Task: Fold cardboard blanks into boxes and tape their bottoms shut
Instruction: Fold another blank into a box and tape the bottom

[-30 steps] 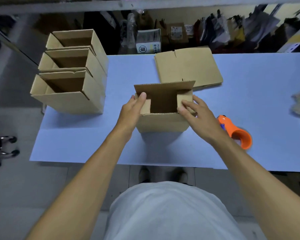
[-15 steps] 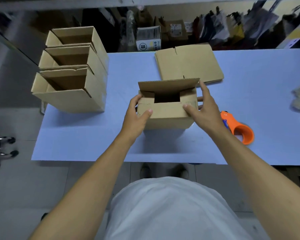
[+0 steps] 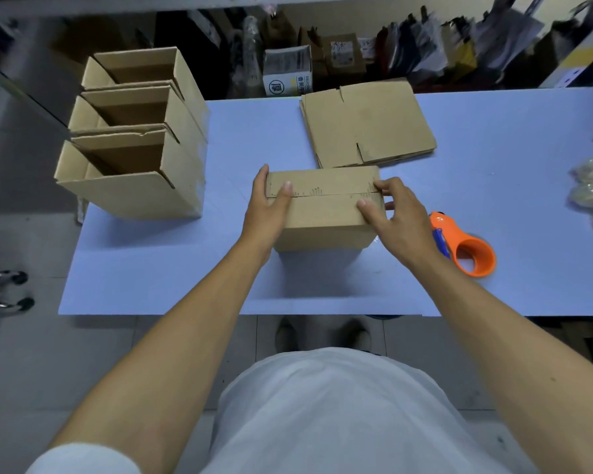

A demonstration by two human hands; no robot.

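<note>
Box (image 3: 322, 206) at table (image 3: 220, 275) centre is resting with its 2 flaps folded shut, left hand (image 3: 271, 206) and right hand (image 3: 391, 213) gripping opposite ends, thumbs pressing the flaps to keep the seam closed for the tape dispenser (image 3: 466, 244) lying just right.

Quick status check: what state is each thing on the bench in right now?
Box: flaps folded shut, seam untaped, held at both ends.
Left hand: grips the box's left end.
Right hand: grips its right end.
Tape dispenser: lying on the table, untouched.
Blanks: flat, stacked.
Three finished boxes: standing, tops open.
</note>
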